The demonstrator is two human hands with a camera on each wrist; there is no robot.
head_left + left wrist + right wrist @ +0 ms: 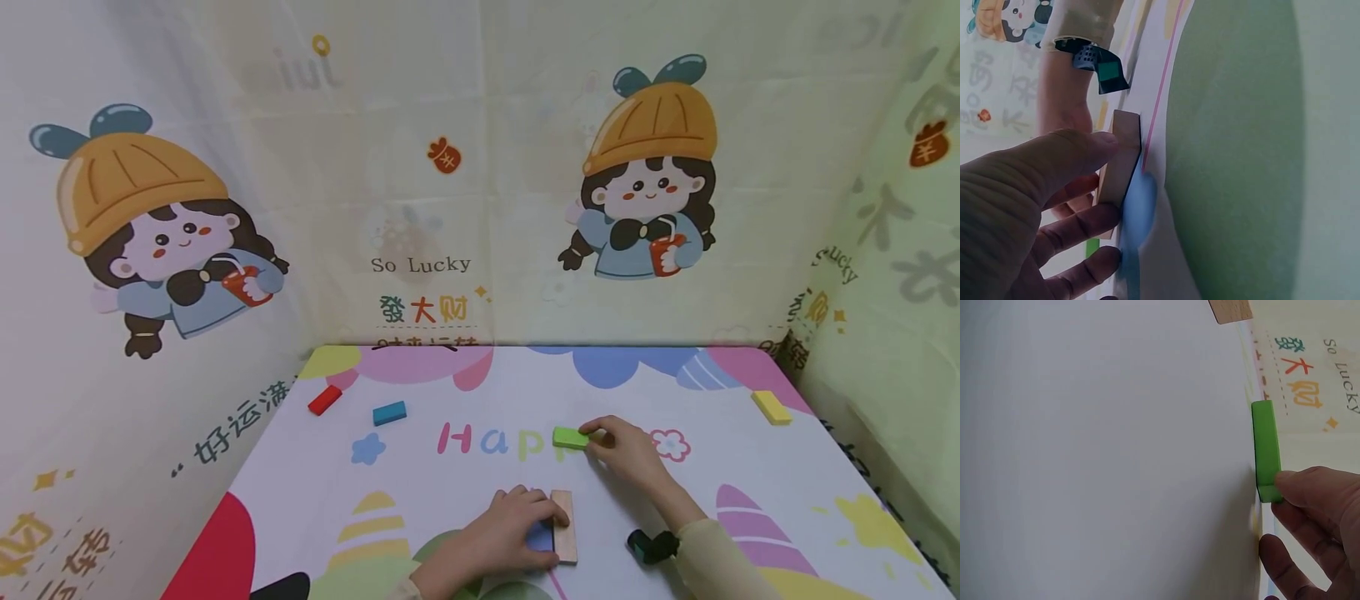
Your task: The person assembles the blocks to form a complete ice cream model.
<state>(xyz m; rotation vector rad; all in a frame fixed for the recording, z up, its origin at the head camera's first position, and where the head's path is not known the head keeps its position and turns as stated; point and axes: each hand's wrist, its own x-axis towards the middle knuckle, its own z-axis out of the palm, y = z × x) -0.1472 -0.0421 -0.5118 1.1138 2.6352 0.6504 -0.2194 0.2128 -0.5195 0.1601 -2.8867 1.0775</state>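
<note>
Right hand (622, 447): pinches the green block (568, 438) by one end, right of centre in the head view.
Left hand (512, 531): thumb and fingers grip the wooden block (566, 542), lower centre.
Green block: could swivel or slip, pinched at one end only.
Wooden block: may skew on the worktop (480, 402) under uneven finger pressure.

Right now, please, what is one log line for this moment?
left hand: holds wood block | right hand: pinches green block | red block, blue block, yellow block: untouched
</note>
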